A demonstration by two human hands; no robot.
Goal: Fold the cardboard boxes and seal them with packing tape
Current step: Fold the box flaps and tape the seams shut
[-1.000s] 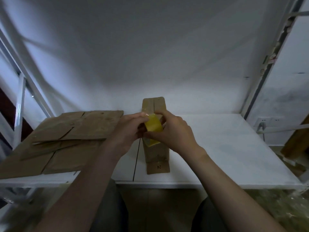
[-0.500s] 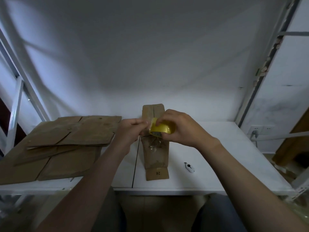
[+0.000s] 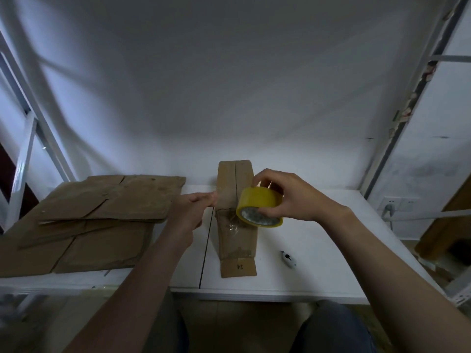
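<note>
A narrow folded cardboard box (image 3: 237, 240) lies lengthwise on the white table (image 3: 313, 240), its top seam running away from me. My right hand (image 3: 293, 197) grips a yellow roll of packing tape (image 3: 260, 207) just above the box's right side. My left hand (image 3: 193, 210) pinches the clear tape end at the box's left edge, and a stretch of clear tape spans between the two hands across the box.
A stack of flat unfolded cardboard sheets (image 3: 96, 217) covers the table's left part. A small white cutter (image 3: 288, 258) lies on the table right of the box. White shelf frames stand at both sides, a wall behind, a wall socket (image 3: 392, 202) at right.
My hands have drawn apart: the right one carried the tape roll to the right, the left one pulled the tape end left. The cutter came into sight.
</note>
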